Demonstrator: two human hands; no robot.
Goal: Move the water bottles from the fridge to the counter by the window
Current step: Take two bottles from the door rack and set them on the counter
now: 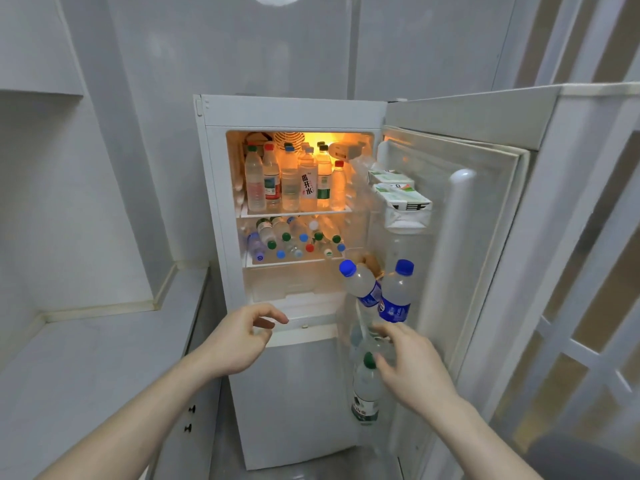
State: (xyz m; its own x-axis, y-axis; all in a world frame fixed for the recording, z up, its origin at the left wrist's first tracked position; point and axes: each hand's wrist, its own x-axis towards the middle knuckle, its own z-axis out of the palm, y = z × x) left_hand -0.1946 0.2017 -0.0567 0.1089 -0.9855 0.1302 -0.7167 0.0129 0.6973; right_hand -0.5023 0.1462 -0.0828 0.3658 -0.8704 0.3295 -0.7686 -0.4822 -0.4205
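Fridge (pixel 291 112) door (pixel 457 209) swung wide to the right of the frame, and the light is on inside: upright water bottles (pixel 294 181) crowd the top shelf at centre, and more bottles (pixel 294 237) lie on their sides on the shelf below, caps toward you. Your left hand (pixel 239 341) hovers at lower centre, in front of the fridge's bottom edge, fingers loosely curled and holding nothing. Your right hand (pixel 412 368) is out toward the door's lower rack at lower right, fingers spread and relaxed, right at a green-capped bottle (pixel 365 389) standing there; whether they touch it, you cannot tell. Just above, two blue-capped bottles (pixel 381 292) sit in the door, the left one tilted against the upright right one. Cartons (pixel 401 195) fill the upper door shelf. A pale counter (pixel 86 358) runs along the left of the frame, beside the fridge
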